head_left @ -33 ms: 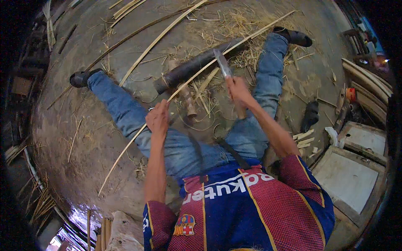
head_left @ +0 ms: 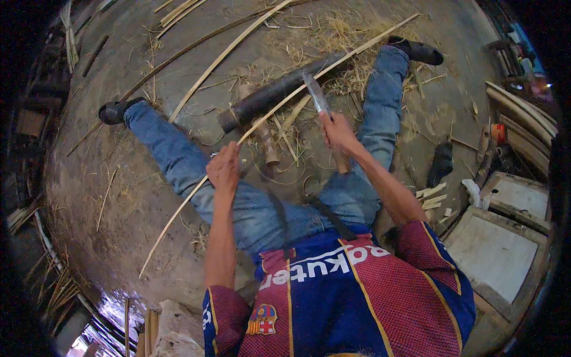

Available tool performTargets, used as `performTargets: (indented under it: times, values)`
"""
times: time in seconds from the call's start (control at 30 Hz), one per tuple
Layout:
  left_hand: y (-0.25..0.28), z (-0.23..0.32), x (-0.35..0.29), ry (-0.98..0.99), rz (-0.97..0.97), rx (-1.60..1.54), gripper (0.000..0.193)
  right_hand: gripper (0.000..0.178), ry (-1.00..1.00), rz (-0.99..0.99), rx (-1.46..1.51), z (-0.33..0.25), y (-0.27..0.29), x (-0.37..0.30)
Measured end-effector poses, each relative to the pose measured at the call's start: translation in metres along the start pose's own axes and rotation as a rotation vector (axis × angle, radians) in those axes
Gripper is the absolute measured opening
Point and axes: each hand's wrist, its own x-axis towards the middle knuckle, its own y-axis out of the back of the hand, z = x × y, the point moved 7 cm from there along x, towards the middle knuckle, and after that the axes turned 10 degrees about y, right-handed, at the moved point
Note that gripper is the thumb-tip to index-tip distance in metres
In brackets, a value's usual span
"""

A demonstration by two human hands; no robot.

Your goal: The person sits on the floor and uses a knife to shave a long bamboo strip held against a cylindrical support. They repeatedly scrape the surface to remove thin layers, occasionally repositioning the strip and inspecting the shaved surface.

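Observation:
A long pale split-bamboo strip (head_left: 369,46) runs slantwise across a dark cylindrical log or pipe (head_left: 257,107) lying on the ground between my outstretched legs. My left hand (head_left: 223,165) is closed around the strip above my left thigh, and the strip's thinner end trails past it toward the lower left. In my right hand (head_left: 338,131) is a knife (head_left: 317,96), gripped by its wooden handle. Its broad blade points away from me and meets or overlaps the strip near the dark cylinder; whether it cuts in cannot be told.
A short wooden piece (head_left: 269,153) sticks out from under the cylinder. Fibre shavings (head_left: 339,35) litter the ground ahead. More long strips (head_left: 220,62) lie at the far left. Framed white panels (head_left: 491,256) and a dark shoe-like object (head_left: 441,162) are on the right.
My right hand and the knife have shifted very slightly toward me. My left hand and the strip look the same.

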Motion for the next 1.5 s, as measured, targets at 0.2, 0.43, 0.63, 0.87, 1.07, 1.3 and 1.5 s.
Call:
performTargets:
  times: [0.2,0.43,0.63,0.87,1.07,1.3,1.5]
  values:
    - [-0.008,0.009,0.008,-0.075,-0.041,0.032,0.011,0.041,0.044,0.094,-0.043,0.023,0.026,0.002]
    - [-0.009,0.006,0.011,0.057,-0.212,0.155,0.016,0.045,0.078,0.034,-0.044,0.001,-0.002,-0.019]
    - [-0.006,0.001,0.003,-0.044,-0.017,-0.016,0.011,0.050,0.135,-0.116,-0.212,-0.001,-0.036,-0.041]
    - [-0.015,0.002,0.004,-0.001,-0.196,0.172,0.015,0.046,0.103,-0.108,-0.154,0.012,-0.061,-0.051]
    - [-0.015,-0.003,0.003,-0.044,-0.026,0.046,0.011,0.043,0.159,-0.093,-0.174,0.011,-0.068,-0.050]
    - [-0.025,-0.015,-0.001,0.052,-0.129,0.068,0.016,0.043,0.047,-0.194,-0.111,0.007,-0.082,-0.065]
    - [-0.022,-0.012,0.001,0.005,-0.072,-0.006,0.015,0.044,0.085,-0.210,-0.097,0.011,-0.093,-0.066]
